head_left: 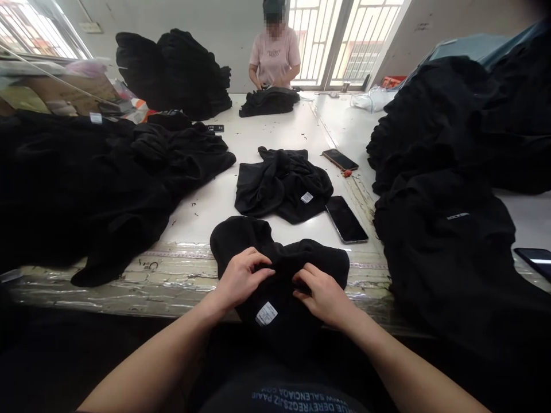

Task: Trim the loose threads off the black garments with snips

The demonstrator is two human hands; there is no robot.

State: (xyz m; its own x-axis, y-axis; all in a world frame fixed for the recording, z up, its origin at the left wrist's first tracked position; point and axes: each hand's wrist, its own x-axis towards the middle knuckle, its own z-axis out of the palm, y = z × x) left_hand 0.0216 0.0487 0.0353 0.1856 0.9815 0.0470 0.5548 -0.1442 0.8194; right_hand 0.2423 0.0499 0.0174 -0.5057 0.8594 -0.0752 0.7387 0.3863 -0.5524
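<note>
A black garment (310, 252) lies bunched at the table's front edge and hangs partly over it, with a white care label (267, 314) on its lower part. My left hand (245, 272) pinches its cloth between thumb and fingers near the middle. To the right, my right hand (321, 289) has curled fingers gripping the same garment. Dark cloth hides exactly what lies between the fingertips. Just beyond is a second crumpled black garment (262, 189), also bearing a white label (307, 197).
Black garments heap up at the left (107, 183) and right (443, 126). Two phones, one near (348, 219) and one farther (341, 159), rest right of centre. Across the table (206, 195), a person in a pink shirt (275, 57) handles a black garment stack (269, 102).
</note>
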